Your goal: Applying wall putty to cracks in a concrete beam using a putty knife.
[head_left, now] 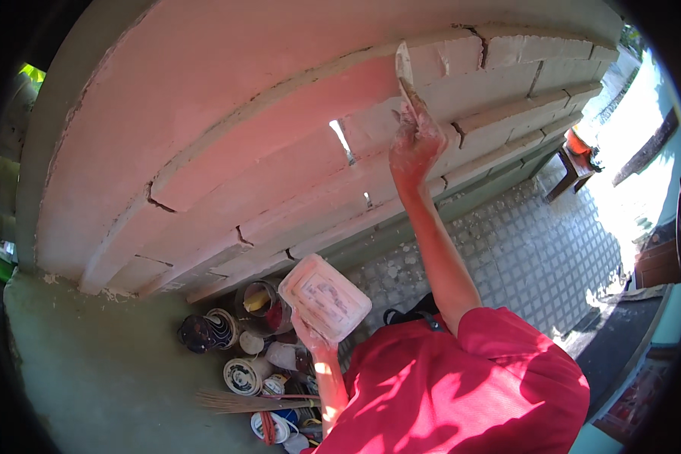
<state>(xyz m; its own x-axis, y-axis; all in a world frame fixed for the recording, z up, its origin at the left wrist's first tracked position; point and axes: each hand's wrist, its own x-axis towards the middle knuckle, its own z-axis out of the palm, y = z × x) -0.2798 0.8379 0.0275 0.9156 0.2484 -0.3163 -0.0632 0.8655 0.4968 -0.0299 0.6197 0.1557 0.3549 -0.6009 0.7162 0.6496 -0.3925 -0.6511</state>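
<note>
My right hand (418, 145) is raised to the wall and closed around the handle of a putty knife (405, 66). The blade points up and lies at or close to the ledge of the block wall (280, 170); whether it touches cannot be told. Whitish smears cover my right fingers. Lower down, my left hand (310, 333) grips the edge of a shallow rectangular plastic tub (327, 296), which is pale and smeared with whitish residue. Part of my left hand is hidden by the tub.
Below the tub stand a dark bucket (263, 306), a paint can (242, 376), a striped container (221, 328) and a bundle of thin sticks (234, 401). Patterned tiles (499, 250) run along the wall's foot. A wooden stool (570, 175) stands at the far right.
</note>
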